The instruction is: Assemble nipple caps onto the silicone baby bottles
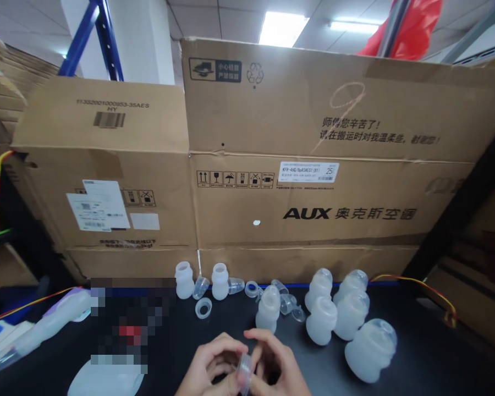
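Both hands, left hand [210, 366] and right hand [278, 367], pinch a clear cap [245, 374] at the table's [437, 363] near edge.

Both hands [241, 366] pinching clear cap [245, 373] (bottles [346, 313] behind)

Bright, even light falls from a ceiling panel [282, 27] far overhead, blown out to plain white, with a second strip lamp [350, 26] to its right. The cardboard boxes [313, 165] are evenly lit and their print reads sharply. The black desk [437, 357] stays dark, with faint sheen. Straight edges bow towards the corners. A pixelated block [127, 324] masks the near left; the hands [243, 368] are slightly soft.
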A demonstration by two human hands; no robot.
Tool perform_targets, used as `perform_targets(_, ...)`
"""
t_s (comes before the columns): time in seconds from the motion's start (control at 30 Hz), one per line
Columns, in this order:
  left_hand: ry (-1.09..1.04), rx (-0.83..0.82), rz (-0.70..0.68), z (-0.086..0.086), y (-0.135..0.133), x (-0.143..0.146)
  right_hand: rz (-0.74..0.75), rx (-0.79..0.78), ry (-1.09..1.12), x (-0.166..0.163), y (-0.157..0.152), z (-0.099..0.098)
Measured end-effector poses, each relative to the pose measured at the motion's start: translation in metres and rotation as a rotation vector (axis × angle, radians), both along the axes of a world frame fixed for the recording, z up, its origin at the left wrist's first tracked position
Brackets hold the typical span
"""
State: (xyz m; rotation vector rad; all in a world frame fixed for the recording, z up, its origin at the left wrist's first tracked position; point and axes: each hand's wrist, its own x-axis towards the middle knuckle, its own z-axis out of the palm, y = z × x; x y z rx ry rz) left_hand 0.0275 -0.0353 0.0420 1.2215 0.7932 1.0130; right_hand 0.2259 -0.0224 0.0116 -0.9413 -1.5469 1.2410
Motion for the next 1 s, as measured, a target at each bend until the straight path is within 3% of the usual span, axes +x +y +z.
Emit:
perform_targets(0.1, 0.020, 0.008, -0.038, 0.002, -0.001, 0.003, -0.029, 0.039, -0.063, 0.002, -0.007, 0.008)
perform_targets(0.23, -0.003, 0.005, -0.101, -0.010, -0.003, 0.005, 0.007, 0.081, -0.099, 0.004, -0.014, 0.013)
perform_targets(0.4, -0.001, -0.013, -0.156, -0.024, -0.004, 0.007, 0.032, 0.051, -0.096, 0.005, -0.017, 0.005)
perform_targets(0.57, 0.082, -0.015, -0.158, -0.020, -0.005, 0.009, 0.132, 0.022, -0.055, 0.007, -0.014, -0.001)
perform_targets(0.63, 0.057, -0.016, -0.130, -0.017, -0.006, 0.011, 0.117, 0.004, -0.017, 0.005, -0.012, -0.003)
perform_targets(0.77, 0.006, -0.037, -0.002, -0.015, -0.006, 0.014, -0.076, 0.050, 0.037, 0.000, -0.009, -0.006)
perform_targets(0.9, 0.211, 0.096, 0.194, -0.009, -0.001, 0.011, -0.114, 0.225, -0.168, 0.003, -0.010, 0.001)
perform_targets(1.0, 0.348, 0.225, 0.247, -0.006, 0.003, 0.005, -0.096, 0.369, -0.315, 0.009, -0.012, 0.010)
